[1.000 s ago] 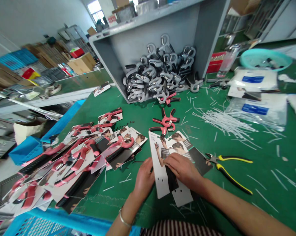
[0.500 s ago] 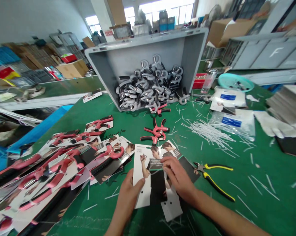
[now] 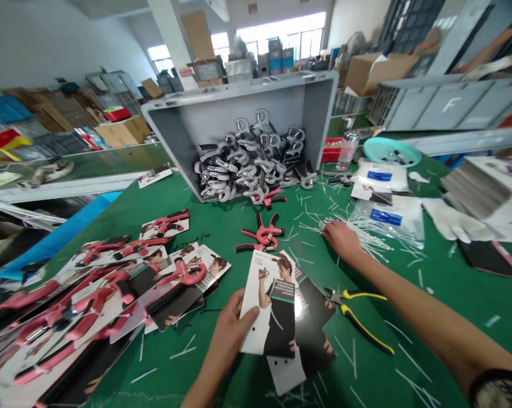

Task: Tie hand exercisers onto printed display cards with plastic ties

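Two hands, left hand [image 3: 229, 331] gripping one card [image 3: 269, 306], right hand [image 3: 341, 238] on ties [image 3: 368, 241]

Green table [image 3: 222, 215]: grey bin [image 3: 222, 122], pliers [image 3: 358, 314], white ties [image 3: 362, 235], carded pink grippers [image 3: 111, 289].

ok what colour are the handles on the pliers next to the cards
Yellow and black, clearest in the head view: the pliers lie on the green table.

A large letter "F" stands on the side of a grey plastic crate [image 3: 451, 105] at the far right; print on the white backing cards [image 3: 269, 300] is too small to read.
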{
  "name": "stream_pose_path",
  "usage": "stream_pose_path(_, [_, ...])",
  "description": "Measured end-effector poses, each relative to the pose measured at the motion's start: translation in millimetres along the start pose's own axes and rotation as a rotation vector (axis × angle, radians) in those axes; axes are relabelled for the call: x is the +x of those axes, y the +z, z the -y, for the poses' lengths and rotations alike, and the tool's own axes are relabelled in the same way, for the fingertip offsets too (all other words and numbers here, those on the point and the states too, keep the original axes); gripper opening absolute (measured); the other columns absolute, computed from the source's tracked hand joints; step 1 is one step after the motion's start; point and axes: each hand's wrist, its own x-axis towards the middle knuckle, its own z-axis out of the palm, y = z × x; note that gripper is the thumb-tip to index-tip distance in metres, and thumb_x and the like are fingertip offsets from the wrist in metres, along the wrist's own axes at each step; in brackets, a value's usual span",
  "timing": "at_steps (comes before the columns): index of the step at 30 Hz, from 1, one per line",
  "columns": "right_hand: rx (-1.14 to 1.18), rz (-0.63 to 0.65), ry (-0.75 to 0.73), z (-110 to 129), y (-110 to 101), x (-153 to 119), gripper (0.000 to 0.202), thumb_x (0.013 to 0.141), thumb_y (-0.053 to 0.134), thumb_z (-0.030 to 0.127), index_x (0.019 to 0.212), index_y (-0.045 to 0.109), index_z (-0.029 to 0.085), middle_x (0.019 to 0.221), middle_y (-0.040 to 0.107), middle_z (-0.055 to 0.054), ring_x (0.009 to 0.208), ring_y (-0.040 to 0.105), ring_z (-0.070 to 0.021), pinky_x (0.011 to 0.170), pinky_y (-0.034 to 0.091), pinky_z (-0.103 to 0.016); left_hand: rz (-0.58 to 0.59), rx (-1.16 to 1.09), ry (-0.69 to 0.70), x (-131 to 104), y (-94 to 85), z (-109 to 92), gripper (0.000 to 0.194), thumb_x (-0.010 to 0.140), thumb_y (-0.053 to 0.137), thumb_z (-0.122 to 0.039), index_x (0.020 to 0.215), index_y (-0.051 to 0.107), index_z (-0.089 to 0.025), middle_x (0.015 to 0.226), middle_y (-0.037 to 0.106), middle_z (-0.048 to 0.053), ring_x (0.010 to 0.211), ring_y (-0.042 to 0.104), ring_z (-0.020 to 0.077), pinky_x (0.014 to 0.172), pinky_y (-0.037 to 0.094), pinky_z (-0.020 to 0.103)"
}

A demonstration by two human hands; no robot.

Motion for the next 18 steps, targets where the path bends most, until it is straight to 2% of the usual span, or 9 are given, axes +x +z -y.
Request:
stream_pose_path(3, [0.015, -0.014, -0.057, -1.1, -2.2, 8.9, 0.02, 0.095, 0.05, 0.025, 0.089, 0.067, 0.016, 0.095, 0.067, -0.013, 0.092, 0.056, -0.0263, 0.083, 0.04, -0.036, 0.017, -0.159, -0.054, -13.5, -5.5, 0.9, 0.064, 0.064, 0.081, -0.025, 0.123, 0.06, -0.016, 0.122, 0.069, 0.015, 0.102, 0.068, 0.0294, 0.081, 0.053, 0.034])
stream_pose_path(6, [0.041, -0.017, -0.08, -6.6, -6.8, 14.2, 0.021, 0.093, 0.051, 0.025, 0.087, 0.069, 0.016, 0.091, 0.069, -0.014, 0.09, 0.056, -0.0272, 0.084, 0.039, -0.038, -0.044, -0.223, -0.045, -19.8, -11.3, 2.3, 0.062, 0.06, 0.084, -0.024, 0.117, 0.065, -0.015, 0.122, 0.069, 0.015, 0.108, 0.066, 0.0292, 0.084, 0.053, 0.033])
stream_pose_path(9, [0.081, -0.019, -0.064, -9.5, -11.7, 15.2, 0.021, 0.092, 0.051, 0.024, 0.085, 0.069, 0.017, 0.088, 0.07, -0.011, 0.086, 0.058, -0.0256, 0.08, 0.04, -0.035, -0.141, -0.21, 0.003, -15.7, -18.4, -4.0, 0.054, 0.066, 0.083, -0.03, 0.115, 0.066, -0.015, 0.108, 0.074, 0.011, 0.088, 0.07, 0.0209, 0.073, 0.054, 0.026])
stream_pose_path(13, [0.136, -0.053, 0.02, -10.0, -13.6, 9.7, 0.024, 0.094, 0.047, 0.027, 0.094, 0.068, 0.017, 0.092, 0.071, -0.011, 0.083, 0.06, -0.0243, 0.072, 0.04, -0.032, -0.242, -0.239, 0.071, -9.1, -29.4, -21.0, 0.053, 0.072, 0.08, -0.036, 0.118, 0.062, -0.015, 0.081, 0.074, 0.004, 0.06, 0.065, 0.0131, 0.056, 0.05, 0.02])
stream_pose_path(15, [0.172, -0.04, 0.058, -11.2, -11.1, 6.2, 0.022, 0.093, 0.048, 0.026, 0.095, 0.068, 0.017, 0.085, 0.071, -0.01, 0.075, 0.06, -0.0224, 0.066, 0.038, -0.03, -0.254, -0.241, 0.061, -8.6, -31.7, -24.1, 0.053, 0.072, 0.08, -0.038, 0.117, 0.061, -0.015, 0.075, 0.072, 0.002, 0.056, 0.064, 0.0134, 0.053, 0.049, 0.021])
stream_pose_path(18, [0.252, -0.017, 0.086, -15.4, -7.1, 4.4, 0.02, 0.091, 0.05, 0.027, 0.093, 0.068, 0.017, 0.081, 0.071, -0.008, 0.068, 0.06, -0.02, 0.063, 0.037, -0.029, -0.213, -0.199, 0.022, -10.3, -29.7, -18.8, 0.051, 0.072, 0.08, -0.04, 0.113, 0.062, -0.015, 0.074, 0.071, 0.002, 0.056, 0.063, 0.0133, 0.051, 0.048, 0.02])
